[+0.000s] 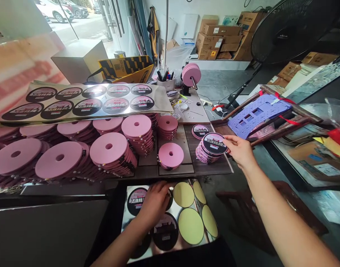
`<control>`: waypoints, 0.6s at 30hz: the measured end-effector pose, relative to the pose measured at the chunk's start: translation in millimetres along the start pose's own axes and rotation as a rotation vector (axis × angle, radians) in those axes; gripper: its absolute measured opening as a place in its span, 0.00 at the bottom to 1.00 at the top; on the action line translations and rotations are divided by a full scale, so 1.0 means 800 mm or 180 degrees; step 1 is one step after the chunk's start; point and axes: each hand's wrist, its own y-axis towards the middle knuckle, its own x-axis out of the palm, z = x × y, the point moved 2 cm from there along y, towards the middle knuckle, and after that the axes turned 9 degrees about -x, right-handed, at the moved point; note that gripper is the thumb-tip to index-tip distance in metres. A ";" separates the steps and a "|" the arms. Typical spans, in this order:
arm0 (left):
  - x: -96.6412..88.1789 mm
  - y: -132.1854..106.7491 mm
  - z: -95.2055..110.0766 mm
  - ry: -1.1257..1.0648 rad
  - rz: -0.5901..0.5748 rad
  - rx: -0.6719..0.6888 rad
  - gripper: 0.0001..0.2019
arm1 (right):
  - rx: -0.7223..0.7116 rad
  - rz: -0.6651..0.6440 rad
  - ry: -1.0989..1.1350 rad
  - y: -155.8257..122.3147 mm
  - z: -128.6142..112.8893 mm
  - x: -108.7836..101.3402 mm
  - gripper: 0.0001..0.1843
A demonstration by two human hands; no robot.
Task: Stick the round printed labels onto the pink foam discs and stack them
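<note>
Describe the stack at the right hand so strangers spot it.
Below and left of the black fan stands the table. At its right edge, a pink disc stack wears a black label; unlike its neighbours, it has the right hand at its rim.

Stacks of pink spools (118,150) are crowding a wood-grain worktable (220,167). Labelled spools (205,158), showing round black faces, are sitting piled near its right end.
</note>
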 end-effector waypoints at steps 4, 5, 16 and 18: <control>0.008 0.005 -0.019 0.0271 0.0087 -0.0184 0.20 | -0.0827 0.0363 -0.0896 -0.050 -0.027 -0.001 0.12; 0.009 0.007 -0.022 0.0245 0.0078 -0.0200 0.19 | -0.1047 0.0280 -0.1072 -0.075 -0.032 0.007 0.10; 0.050 0.029 0.017 -0.0307 0.0087 0.0097 0.21 | -0.0652 -0.0876 -0.1090 -0.249 0.089 0.111 0.26; 0.065 0.033 0.029 -0.0262 0.0061 0.0202 0.22 | -0.0644 -0.0791 -0.1036 -0.234 0.100 0.100 0.20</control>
